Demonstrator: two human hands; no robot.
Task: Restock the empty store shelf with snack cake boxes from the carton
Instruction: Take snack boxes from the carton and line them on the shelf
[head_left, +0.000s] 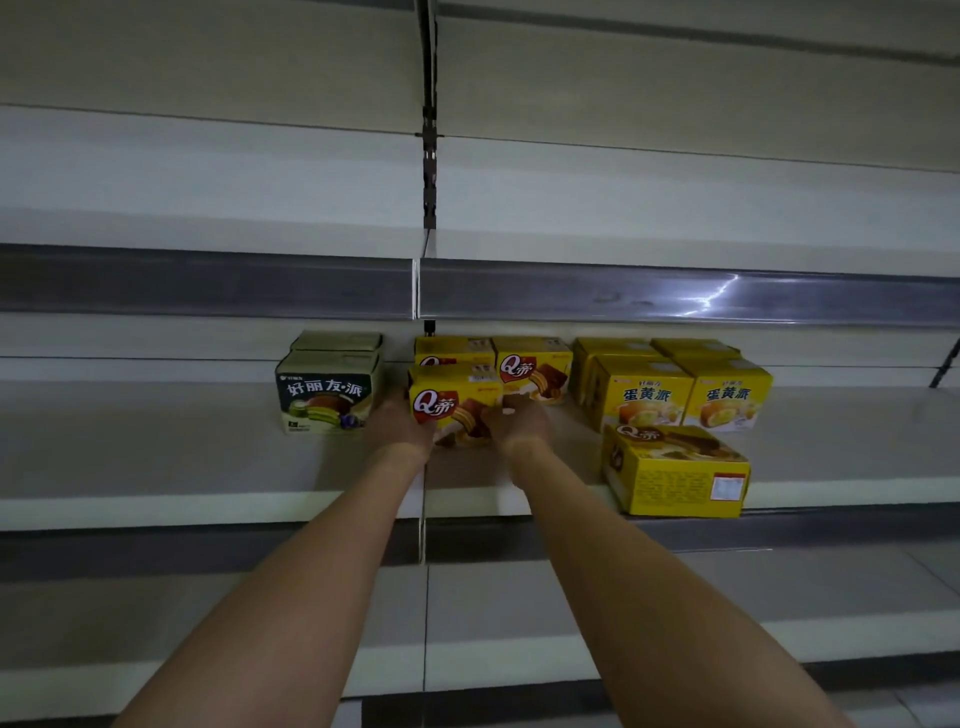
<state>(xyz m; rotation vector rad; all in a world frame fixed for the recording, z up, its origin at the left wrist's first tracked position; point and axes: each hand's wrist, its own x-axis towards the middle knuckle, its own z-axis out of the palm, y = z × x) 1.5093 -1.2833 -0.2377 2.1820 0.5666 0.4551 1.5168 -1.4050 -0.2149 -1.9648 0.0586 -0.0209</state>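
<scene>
both forearms reach up and forward from the bottom of the view to the middle shelf (208, 457); the left hand (397, 423) sits against the left side of a yellow q-brand box (452, 397), the right hand (519, 423) against its lower right front; fingers of both hands look wrapped onto the box, clamping it between them, though the dim light hides the fingertips; the box stands upright, front facing out, in front of a second q-brand box (454, 352) at the shelf back; just right of that, a third q-brand box (535, 369); left, well clear of the hands' box, a green-dark box (327, 395) with another behind it; right, a cluster of yellow egg-pie boxes (644, 395); nearer the shelf edge a q-brand box lying tilted (675, 470), overhanging the lip slightly; the carton is not in view; step in hand, as judged: seating the held box into its row; next move likely calls for pushing it square against the box behind, letting go, then righting the tilted box at the edge, which could slip off.
</scene>
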